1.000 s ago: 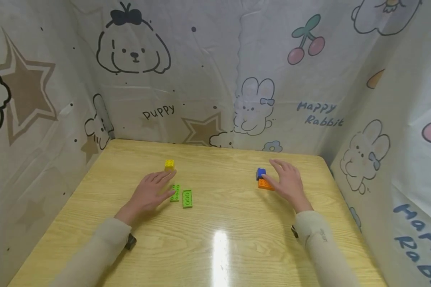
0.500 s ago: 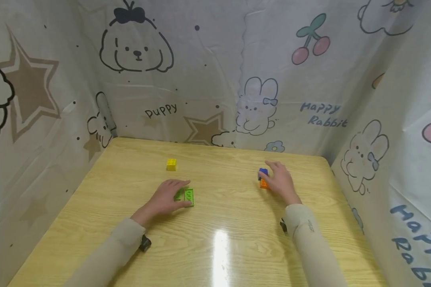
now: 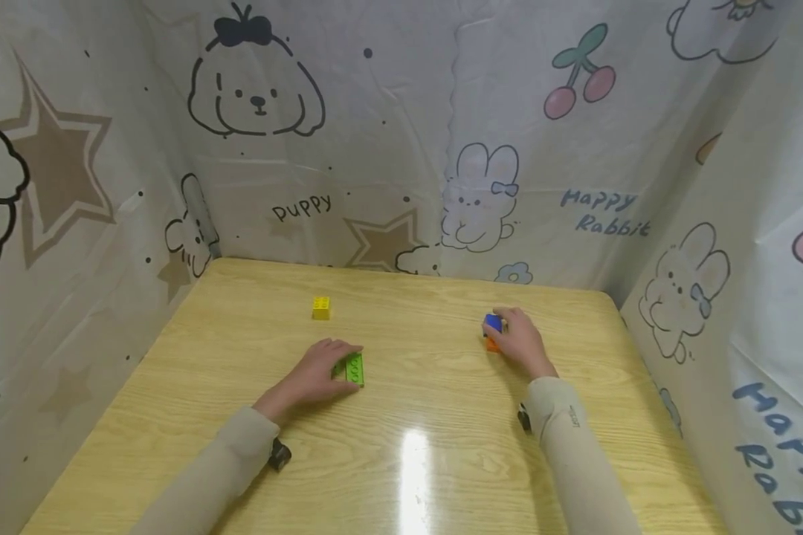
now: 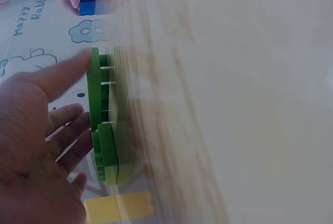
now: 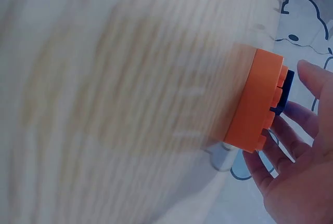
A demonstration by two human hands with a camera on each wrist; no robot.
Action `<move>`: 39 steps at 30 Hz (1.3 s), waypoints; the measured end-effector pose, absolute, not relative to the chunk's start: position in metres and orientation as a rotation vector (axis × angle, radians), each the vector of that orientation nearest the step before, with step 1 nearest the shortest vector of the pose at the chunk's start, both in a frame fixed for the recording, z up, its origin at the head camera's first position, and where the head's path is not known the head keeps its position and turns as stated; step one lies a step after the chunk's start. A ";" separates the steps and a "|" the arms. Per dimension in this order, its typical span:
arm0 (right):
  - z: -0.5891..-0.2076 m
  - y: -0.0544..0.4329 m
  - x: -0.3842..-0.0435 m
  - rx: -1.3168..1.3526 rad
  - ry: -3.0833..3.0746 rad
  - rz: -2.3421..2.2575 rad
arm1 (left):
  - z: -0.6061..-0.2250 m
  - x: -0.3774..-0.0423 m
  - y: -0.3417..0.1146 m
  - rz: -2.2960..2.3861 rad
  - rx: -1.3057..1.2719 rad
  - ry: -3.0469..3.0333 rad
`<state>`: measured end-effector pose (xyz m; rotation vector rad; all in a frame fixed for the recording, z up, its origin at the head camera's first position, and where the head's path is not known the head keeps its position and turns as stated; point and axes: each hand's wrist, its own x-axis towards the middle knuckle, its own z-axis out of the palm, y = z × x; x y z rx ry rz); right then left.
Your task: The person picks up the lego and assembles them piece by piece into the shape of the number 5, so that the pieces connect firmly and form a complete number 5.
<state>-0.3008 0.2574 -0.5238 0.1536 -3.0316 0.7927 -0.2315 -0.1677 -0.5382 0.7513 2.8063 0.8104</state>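
Note:
A flat green brick [image 3: 355, 368] lies upside down on the wooden table, hollow side up. My left hand [image 3: 311, 375] spans it, thumb at the near end and fingertips at the far end. A second green brick [image 4: 105, 154] lies studs up beside it, mostly hidden by this hand in the head view. My right hand [image 3: 520, 342] is at a blue brick [image 3: 491, 324], its fingers loosely spread around it. In the right wrist view a small gap shows between thumb and blue brick. An orange brick [image 5: 257, 99] stands in front of the blue one, partly covered by the thumb.
A yellow brick [image 3: 321, 307] sits farther back on the left. The wooden table [image 3: 415, 312] is bounded at the back and sides by a printed cloth [image 3: 388, 111]. A bright light reflection crosses its near middle.
My left hand has moved right from beside the yellow brick to the upside-down green brick. My right hand has come slightly left, closer around the blue brick. The bricks stay in place.

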 end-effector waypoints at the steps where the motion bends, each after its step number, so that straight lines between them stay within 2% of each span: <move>1: -0.525 0.258 -0.301 0.160 -3.034 0.788 | -0.539 -0.231 -0.167 0.816 0.750 2.806; 39: -0.521 0.253 -0.299 0.187 -2.984 0.931 | -0.534 -0.232 -0.160 0.826 0.742 2.824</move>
